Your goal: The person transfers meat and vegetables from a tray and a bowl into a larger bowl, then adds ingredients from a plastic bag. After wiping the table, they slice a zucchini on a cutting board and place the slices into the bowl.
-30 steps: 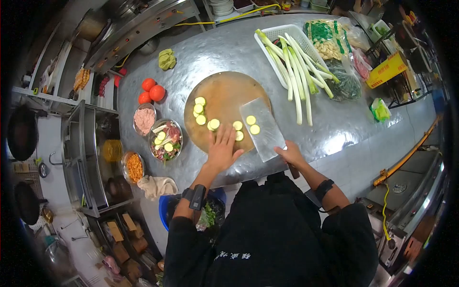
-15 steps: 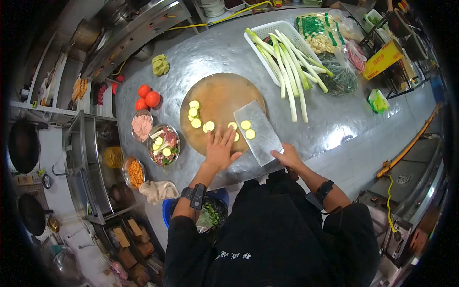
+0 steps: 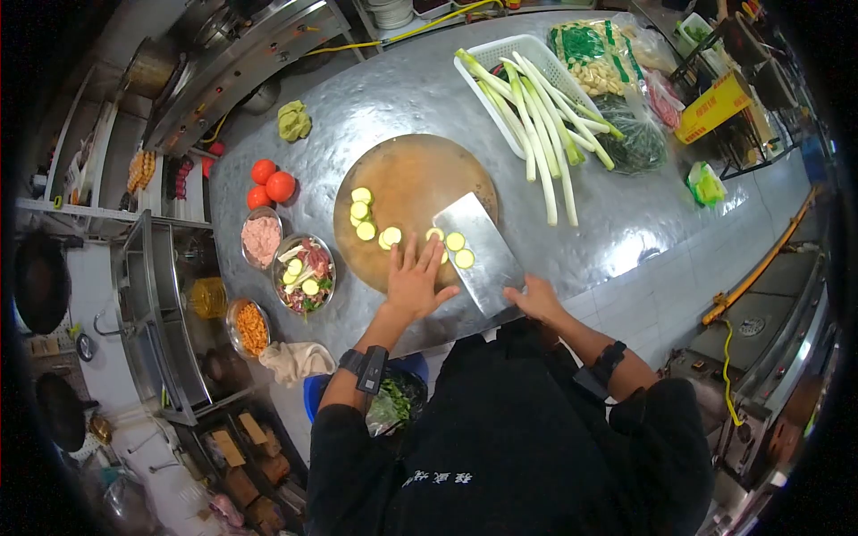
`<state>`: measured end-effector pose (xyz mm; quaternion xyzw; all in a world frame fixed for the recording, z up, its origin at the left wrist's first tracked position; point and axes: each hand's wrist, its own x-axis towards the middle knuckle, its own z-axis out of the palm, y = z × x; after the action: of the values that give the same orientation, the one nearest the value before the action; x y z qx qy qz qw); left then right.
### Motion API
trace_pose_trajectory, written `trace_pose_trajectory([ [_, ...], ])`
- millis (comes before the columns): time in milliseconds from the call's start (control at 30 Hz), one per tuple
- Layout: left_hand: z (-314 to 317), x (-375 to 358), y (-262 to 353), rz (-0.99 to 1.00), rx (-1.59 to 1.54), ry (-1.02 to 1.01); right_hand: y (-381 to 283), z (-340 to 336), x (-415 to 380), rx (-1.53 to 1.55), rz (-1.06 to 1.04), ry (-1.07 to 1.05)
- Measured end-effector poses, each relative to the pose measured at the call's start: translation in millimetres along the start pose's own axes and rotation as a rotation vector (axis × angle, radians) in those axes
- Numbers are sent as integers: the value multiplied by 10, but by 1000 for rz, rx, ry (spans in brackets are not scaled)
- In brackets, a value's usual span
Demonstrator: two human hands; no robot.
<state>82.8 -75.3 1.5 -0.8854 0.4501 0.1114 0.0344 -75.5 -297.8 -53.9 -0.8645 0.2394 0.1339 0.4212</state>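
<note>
My right hand [image 3: 534, 297] grips the handle end of a broad cleaver [image 3: 483, 259], whose blade lies flat over the right edge of the round wooden chopping board [image 3: 429, 170]. Two pale green slices, which look like zucchini [image 3: 455, 241], rest on the blade. My left hand [image 3: 415, 281] lies with fingers spread on the front part of the board, its fingertips beside several slices. At the board's left sits a cluster of similar slices [image 3: 360, 211]. Just left of the board, a metal bowl [image 3: 332, 284] holds meat, greens and a few slices.
Left of the board are three tomatoes [image 3: 280, 187], a bowl of minced meat [image 3: 261, 239], a bowl of orange pieces [image 3: 251, 328] and a cloth [image 3: 297, 359]. A white basket [image 3: 507, 134] with leeks [image 3: 545, 134] stands at the back right. Below the table edge is a lined bin [image 3: 393, 402].
The cleaver has shifted slightly, and the slices on it now lie further left on the blade. My left hand stays almost in place on the board. The whole view has shifted a little.
</note>
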Motion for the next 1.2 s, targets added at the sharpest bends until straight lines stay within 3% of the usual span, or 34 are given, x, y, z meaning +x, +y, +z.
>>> trace_pose_trajectory([
  [167,15,-7,3,10,-12,21,-95,-12,82,-48,-17,-48],
  [267,34,-15,-9,3,-38,9,-127,-134,-150,132,44,-129],
  [367,40,-13,-24,11,-46,24,-386,-167,-17,-46,48,-137],
  [467,36,8,-49,-8,-29,18,-385,231,287,-36,-7,-111],
  [500,10,28,-77,-24,-19,19,-413,253,310,-10,72,-140],
  [600,-211,47,-102,-93,-56,183,-404,153,256,230,-29,-115],
  [733,-213,39,-271,-179,-114,319,-111,-19,273,281,51,-61],
  [800,-207,-45,-257,-180,-87,253,-83,-299,143,401,96,-29],
  [900,-65,-156,-96,-124,-53,174,-17,-608,151,225,266,-176],
  [1000,111,-117,74,-48,-75,166,313,-341,272,107,47,-43],
  [1100,232,-73,159,-56,-94,156,138,-176,199,45,46,-49],
  [1200,243,-63,168,-70,-83,157,44,111,122,-85,-142,87],
])
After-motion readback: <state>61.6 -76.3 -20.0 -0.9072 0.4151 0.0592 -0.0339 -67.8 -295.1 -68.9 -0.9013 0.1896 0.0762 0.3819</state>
